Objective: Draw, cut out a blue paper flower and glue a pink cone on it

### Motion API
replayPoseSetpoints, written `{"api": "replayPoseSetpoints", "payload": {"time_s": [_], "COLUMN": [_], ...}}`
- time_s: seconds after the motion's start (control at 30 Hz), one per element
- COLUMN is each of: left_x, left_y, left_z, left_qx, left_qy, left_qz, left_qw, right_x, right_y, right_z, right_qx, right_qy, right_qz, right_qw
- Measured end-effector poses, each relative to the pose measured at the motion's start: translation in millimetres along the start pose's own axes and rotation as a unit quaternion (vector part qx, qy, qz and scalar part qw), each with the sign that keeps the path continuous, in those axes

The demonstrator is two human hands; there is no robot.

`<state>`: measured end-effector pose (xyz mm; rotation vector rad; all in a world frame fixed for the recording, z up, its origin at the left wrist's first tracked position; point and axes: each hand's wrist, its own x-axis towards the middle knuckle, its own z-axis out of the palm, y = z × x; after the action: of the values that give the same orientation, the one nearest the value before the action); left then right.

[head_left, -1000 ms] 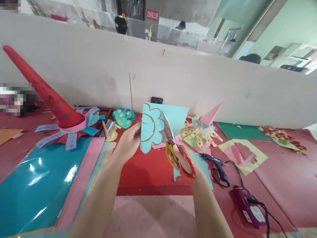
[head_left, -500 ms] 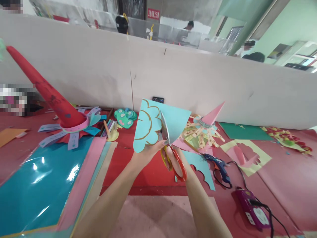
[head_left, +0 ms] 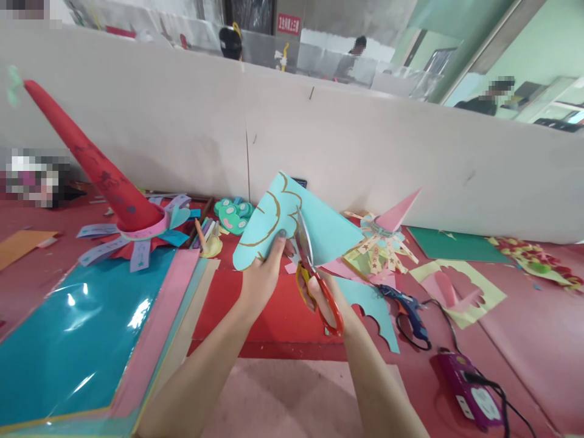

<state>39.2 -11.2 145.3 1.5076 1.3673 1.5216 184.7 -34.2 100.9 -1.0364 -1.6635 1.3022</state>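
My left hand (head_left: 265,261) pinches a light blue sheet of paper (head_left: 325,222) by its lower edge, thumb on top. A scalloped flower outline with an inner curve is drawn on the sheet in brown. In my right hand (head_left: 325,293) are scissors (head_left: 305,234) with red and yellow handles; their blades point up and meet the paper beside the scalloped line. The paper's part right of the blades hangs off to the right. Beneath my hands lies a red sheet (head_left: 228,310), and a cut light blue scrap (head_left: 387,328) rests by my right wrist.
A red cone hat (head_left: 98,167) stands at left behind a glossy teal pack (head_left: 68,340). A pink cone hat (head_left: 396,213) is at right, near a blue glue gun (head_left: 410,313) and a purple power strip (head_left: 474,389) with cords. A white partition (head_left: 365,146) borders the table's back.
The blue paper has turned clockwise and tilted. My left thumb has moved away from the scissors and further onto the drawn part. The camera view has shifted slightly.
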Motion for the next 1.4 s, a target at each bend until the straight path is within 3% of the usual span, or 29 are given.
{"api": "replayPoseSetpoints", "payload": {"time_s": [0.27,0.7,1.07,1.4], "left_x": [-4,-6,-7,-7], "left_y": [6,10,7,7], "left_z": [-0.1,0.4,2.9,6.3], "left_qx": [0.030,-0.018,-0.012,-0.025], "left_qy": [-0.011,-0.015,-0.028,-0.003], "left_qz": [0.042,0.003,0.020,0.023], "left_qw": [0.999,1.000,0.999,0.999], "right_x": [-2,-2,-2,-2], "right_y": [-9,-13,-14,-10], "right_z": [4,8,7,10], "right_qx": [0.002,-0.003,0.007,0.005], "right_qy": [0.024,0.033,0.027,0.043], "right_qz": [-0.026,-0.025,-0.011,-0.006], "right_qw": [0.999,0.999,1.000,0.999]}}
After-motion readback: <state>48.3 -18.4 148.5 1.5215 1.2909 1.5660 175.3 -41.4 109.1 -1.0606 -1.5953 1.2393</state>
